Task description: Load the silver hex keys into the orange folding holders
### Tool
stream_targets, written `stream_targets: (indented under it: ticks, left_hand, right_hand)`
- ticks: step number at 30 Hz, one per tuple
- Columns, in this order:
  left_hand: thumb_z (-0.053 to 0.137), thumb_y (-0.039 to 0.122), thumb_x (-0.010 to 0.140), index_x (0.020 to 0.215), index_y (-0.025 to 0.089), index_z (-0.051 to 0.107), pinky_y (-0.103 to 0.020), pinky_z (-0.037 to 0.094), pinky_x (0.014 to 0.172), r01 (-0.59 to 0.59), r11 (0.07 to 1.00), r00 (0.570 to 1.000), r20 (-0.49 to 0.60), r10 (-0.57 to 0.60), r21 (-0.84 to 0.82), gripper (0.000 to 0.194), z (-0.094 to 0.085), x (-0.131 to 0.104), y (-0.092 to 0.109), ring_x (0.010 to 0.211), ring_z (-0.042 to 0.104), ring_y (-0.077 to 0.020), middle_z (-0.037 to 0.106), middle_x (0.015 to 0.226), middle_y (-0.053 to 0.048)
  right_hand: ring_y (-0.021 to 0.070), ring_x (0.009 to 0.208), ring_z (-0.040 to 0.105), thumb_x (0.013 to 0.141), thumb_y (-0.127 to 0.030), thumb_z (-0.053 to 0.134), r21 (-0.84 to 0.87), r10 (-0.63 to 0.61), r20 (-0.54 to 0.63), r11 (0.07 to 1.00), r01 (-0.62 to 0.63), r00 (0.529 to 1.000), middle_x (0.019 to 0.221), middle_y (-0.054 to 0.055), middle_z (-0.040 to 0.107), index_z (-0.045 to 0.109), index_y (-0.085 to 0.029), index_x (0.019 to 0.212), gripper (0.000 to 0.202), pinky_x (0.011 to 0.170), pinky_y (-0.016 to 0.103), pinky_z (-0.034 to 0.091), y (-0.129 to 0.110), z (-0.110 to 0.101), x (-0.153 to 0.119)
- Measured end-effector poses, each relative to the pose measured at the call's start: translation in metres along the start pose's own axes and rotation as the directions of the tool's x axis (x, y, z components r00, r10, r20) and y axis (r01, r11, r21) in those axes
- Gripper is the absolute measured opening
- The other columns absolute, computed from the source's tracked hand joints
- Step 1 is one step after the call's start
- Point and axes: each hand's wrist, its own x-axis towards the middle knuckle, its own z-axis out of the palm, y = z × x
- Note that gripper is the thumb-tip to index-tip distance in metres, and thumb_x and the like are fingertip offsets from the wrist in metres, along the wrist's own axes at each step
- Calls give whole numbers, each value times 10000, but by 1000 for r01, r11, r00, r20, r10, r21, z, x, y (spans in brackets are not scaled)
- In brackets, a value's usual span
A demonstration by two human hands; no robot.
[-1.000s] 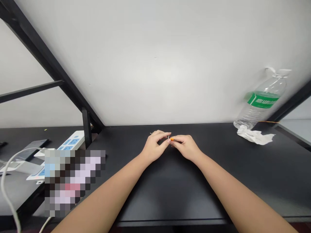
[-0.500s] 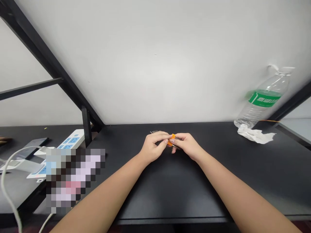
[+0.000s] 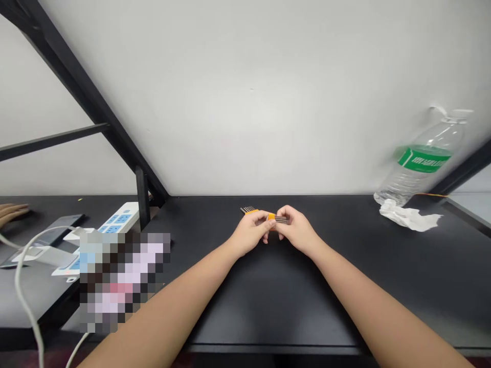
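Observation:
Between my two hands is a hex key set [image 3: 271,217], an orange plastic holder with several thin dark metal keys lying side by side. My left hand [image 3: 249,236] is closed round its left part, thumb pressed on the orange plastic. Key ends stick out past the holder beyond the left fingers. My right hand [image 3: 301,230] grips the right end, its thumb and fingers around the exposed keys. The middle of the set is partly hidden by my fingers. Both hands are just above or on the black tabletop [image 3: 268,296]; I cannot tell which.
At the right stand a clear bottle [image 3: 424,159] with a green label and a crumpled tissue [image 3: 410,217]. On the left are a white power strip [image 3: 126,212], cables, a phone [image 3: 57,230] and another person's hand [image 3: 11,212]. A black frame post [image 3: 141,197] rises between.
The hex key set has turned in my hands, so more keys and orange plastic show. The view has shifted slightly, and the other person's hand reaches further in at the left.

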Motion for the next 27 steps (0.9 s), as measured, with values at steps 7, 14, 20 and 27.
stream_targets:
  ticks: [7,14,20,27]
  left_hand:
    - [760,424,801,826,177,558,-201,433,435,-155,920,907,-420,-12,-361,321,-30,14,8,477,509,-77,570,667,26]
    - [763,400,783,838,165,571,-178,370,399,-156,960,856,-517,14,-232,309,-52,25,-3,439,484,-61,550,628,40]
    - [710,453,819,849,173,581,-198,421,440,-104,992,852,-520,56,-65,309,-51,25,-13,471,528,-91,552,580,44]
    - [613,484,896,892,187,577,-213,446,488,-57,995,891,-444,89,87,299,-46,24,-22,493,533,-111,559,558,34]
  right_hand:
    - [242,1040,648,938,-381,579,-387,-161,99,903,187,982,1181,95,661,657,-235,1144,264,944,452,505,4,9,4]
    - [337,1431,362,965,-528,549,-782,-122,445,431,451,887,1598,81,403,568,-292,1405,500,1113,566,328,-2,27,0]
    - [265,1141,603,985,-342,537,-858,-175,235,425,289,956,1230,105,685,683,-223,1132,239,996,433,431,-5,13,4]
    - [262,1167,567,959,-189,529,-893,-118,247,358,273,962,1328,104,617,647,-253,1229,301,965,394,445,7,8,9]
